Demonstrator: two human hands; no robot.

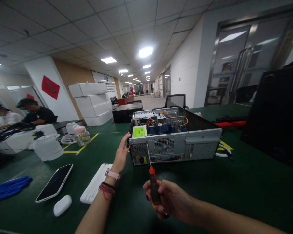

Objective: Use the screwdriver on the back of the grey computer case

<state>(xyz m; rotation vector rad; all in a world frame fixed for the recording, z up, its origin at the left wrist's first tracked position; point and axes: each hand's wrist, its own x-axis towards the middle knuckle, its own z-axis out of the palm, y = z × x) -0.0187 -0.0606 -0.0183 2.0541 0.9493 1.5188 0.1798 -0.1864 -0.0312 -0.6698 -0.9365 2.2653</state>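
Note:
An opened computer case [175, 146] lies on the green table, its metal rear panel facing me and its wires and boards showing from above. A power supply with a bright green label [139, 131] sits in its left corner. My left hand [122, 152] rests against the case's left edge, fingers stretched along it. In my right hand [164, 196] is a screwdriver [154, 187] with a dark and orange handle, its shaft pointing up at the rear panel beside the power supply's grille. Whether the tip touches a screw is too small to tell.
On the table's left lie a phone [55, 183], a white earbud case [62, 205], a white flat box [95, 183] and blue gloves [9, 189]. A large black object [275, 113] stands at right. Two people sit at far left.

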